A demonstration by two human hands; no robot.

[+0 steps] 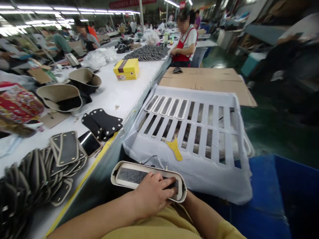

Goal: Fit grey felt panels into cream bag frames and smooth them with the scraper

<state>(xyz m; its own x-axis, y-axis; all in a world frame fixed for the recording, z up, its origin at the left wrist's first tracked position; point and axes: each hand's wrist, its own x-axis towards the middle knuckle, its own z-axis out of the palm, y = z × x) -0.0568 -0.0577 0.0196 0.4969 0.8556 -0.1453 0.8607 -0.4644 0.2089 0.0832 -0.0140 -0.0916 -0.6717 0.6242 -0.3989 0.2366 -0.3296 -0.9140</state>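
Observation:
My left hand lies on top of a cream-rimmed oblong piece with a grey felt inside, fingers curled and pressed onto its right end. It rests on my lap, just below the white slatted crate. My right forearm runs under the piece's right end; the right hand itself is hidden beneath it. A yellow T-shaped tool lies on the white slatted crate in front of me.
A long white worktable on the left carries fanned stacks of flat dark pieces, black riveted pieces, two cream curved shells, a phone and a yellow box. Cardboard lies beyond the crate. A blue bin stands at right. Other people sit farther back.

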